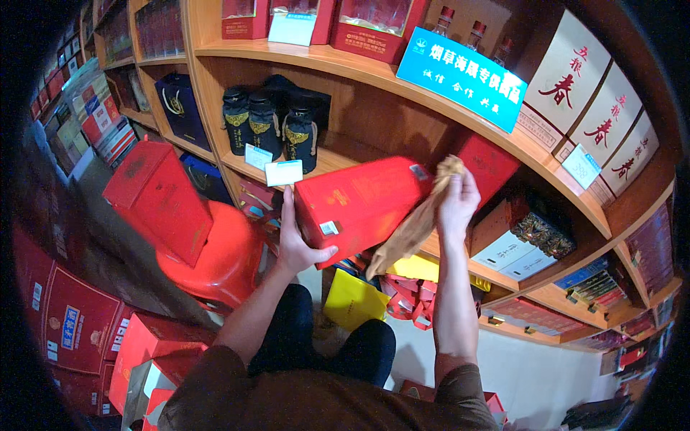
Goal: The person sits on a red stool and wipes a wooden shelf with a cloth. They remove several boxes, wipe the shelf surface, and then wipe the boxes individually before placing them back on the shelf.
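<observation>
My left hand grips one end of a long red gift box, thumb on the near side and fingers at the far edge. The box is tilted in front of the wooden shelf, with small white stickers on its face. My right hand clutches a brown cloth at the box's other end; the cloth hangs down along the box's near edge. Behind my right hand, another red box stands in the shelf compartment. Whether the tilted box also rests on the shelf board cannot be told.
A red plastic stool at the left carries another red box. Dark bottles and price cards stand on the shelf. A blue sign with writing overhangs the board above. Yellow bags lie below, red cartons lower left.
</observation>
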Demonstrator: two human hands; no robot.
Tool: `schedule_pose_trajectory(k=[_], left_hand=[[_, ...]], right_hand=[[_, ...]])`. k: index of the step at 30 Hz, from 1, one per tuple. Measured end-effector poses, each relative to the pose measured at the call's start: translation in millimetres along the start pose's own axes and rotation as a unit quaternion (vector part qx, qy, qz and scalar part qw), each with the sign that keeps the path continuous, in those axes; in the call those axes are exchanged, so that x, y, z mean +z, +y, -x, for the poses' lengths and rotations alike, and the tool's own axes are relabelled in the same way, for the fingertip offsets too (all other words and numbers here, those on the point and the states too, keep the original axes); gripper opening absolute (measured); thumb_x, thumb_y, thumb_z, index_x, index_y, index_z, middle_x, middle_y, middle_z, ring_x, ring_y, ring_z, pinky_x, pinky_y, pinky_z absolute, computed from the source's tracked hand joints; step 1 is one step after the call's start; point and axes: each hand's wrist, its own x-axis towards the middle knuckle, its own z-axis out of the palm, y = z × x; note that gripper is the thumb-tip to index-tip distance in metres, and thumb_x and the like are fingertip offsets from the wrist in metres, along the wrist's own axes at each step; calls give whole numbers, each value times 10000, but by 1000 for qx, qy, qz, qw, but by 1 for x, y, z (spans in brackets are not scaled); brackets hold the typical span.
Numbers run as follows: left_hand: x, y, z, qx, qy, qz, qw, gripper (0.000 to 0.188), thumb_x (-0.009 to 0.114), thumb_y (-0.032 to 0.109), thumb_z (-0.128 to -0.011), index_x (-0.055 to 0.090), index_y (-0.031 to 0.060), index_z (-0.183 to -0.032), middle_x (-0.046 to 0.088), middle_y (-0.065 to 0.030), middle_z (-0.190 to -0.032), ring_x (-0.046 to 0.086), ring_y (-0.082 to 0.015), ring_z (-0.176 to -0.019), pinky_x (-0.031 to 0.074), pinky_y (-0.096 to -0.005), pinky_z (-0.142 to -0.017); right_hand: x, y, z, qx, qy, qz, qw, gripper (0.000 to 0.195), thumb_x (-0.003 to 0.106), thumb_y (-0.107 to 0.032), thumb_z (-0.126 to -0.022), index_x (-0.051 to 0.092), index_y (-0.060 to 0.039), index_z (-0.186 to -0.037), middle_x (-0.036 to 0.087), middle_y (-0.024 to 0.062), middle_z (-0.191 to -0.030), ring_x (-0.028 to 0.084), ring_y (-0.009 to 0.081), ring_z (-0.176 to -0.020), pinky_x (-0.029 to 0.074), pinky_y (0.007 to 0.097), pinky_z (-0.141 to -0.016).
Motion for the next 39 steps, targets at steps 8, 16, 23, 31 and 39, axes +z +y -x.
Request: schedule_pose_trajectory(k=[8, 16, 23, 31, 39], left_hand=[[-25, -73, 55, -72, -151, -250, 954, 1331, 937, 380, -574, 131, 10, -1566, 314, -237, -1556, 294, -310, -1482, 258, -467, -1214], [-26, -59, 57, 15, -46, -227, 973, 1481, 923, 457, -569, -41, -66, -1563, 219, -281, -1586, 255, -388, -1486, 154, -492, -1241], [-15, -50, 40, -14, -83, -195, 977, 1486, 896, 527, -590, -56, -76, -1559, 191, -296, -1577, 240, -410, -1477, 189, -509, -1218], [-44, -61, 43, -3, -100, -261, 960, 1400, 887, 272, -606, -75, -26, -1579, 348, -217, -1524, 420, -325, -1378, 372, -451, -1146], [-47, -56, 34, 12, -101, -239, 966, 1464, 896, 349, -567, -95, -58, -1564, 112, -284, -1610, 173, -383, -1504, 125, -465, -1245]], right_hand=[[130, -64, 103, -222, -545, 212, 780, 452, 560, -310, -976, 520, -92, -1369, 536, 163, -1423, 421, 342, -1406, 291, 517, -1160], [88, -21, 45, -112, -486, 442, 746, 571, 497, -366, -1007, 422, -123, -1518, 346, 97, -1619, 296, 315, -1502, 157, 537, -1237], [4, 42, -68, 177, -403, 428, 790, 582, 533, -392, -1003, 527, 50, -1381, 647, 276, -1259, 629, 401, -1176, 489, 421, -1001], [-14, 120, -58, 524, -291, -169, 782, 363, 535, -270, -1026, 668, 32, -1177, 730, 160, -1120, 713, 247, -897, 557, 383, -886], [-10, 172, -31, 530, -284, -218, 769, 339, 550, -297, -1026, 694, -11, -1138, 739, 92, -1117, 702, 209, -935, 554, 371, -891]])
